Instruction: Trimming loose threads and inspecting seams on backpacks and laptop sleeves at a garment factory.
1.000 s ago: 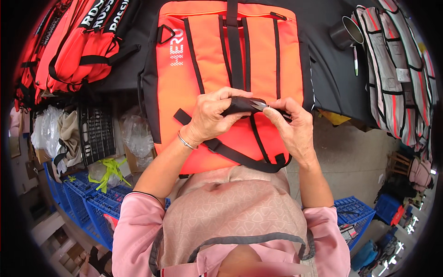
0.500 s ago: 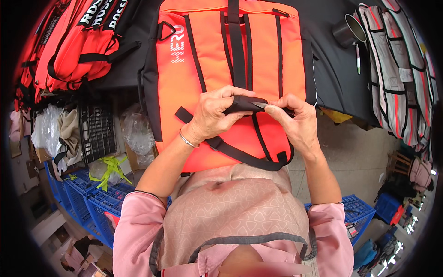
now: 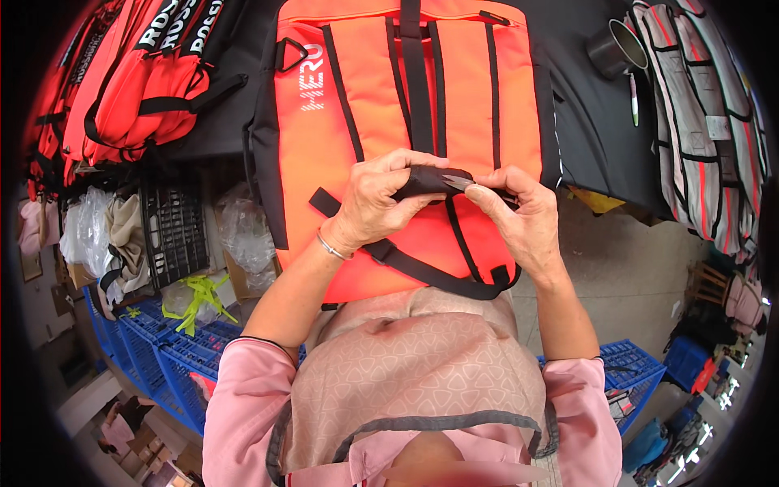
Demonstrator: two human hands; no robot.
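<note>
Gripping a black strap (image 3: 422,180) over the lower half of an orange backpack (image 3: 365,122), the left hand (image 3: 375,203) is curling tight around the strap's folded end. The right hand (image 3: 519,219) is pinching a small metal snipper (image 3: 464,183) against that strap, fingers closed on it. The backpack is lying flat on a black table (image 3: 592,122), its lower edge hanging toward the person's patterned apron (image 3: 414,373). A stack of orange bags (image 3: 138,81) is sitting to the left, a dark metal cup (image 3: 617,49) and a pen (image 3: 634,99) to the right, with grey striped bags (image 3: 698,122) beyond. Blue crates (image 3: 162,349) are standing on the floor below, holding yellow-green scraps (image 3: 195,296).
</note>
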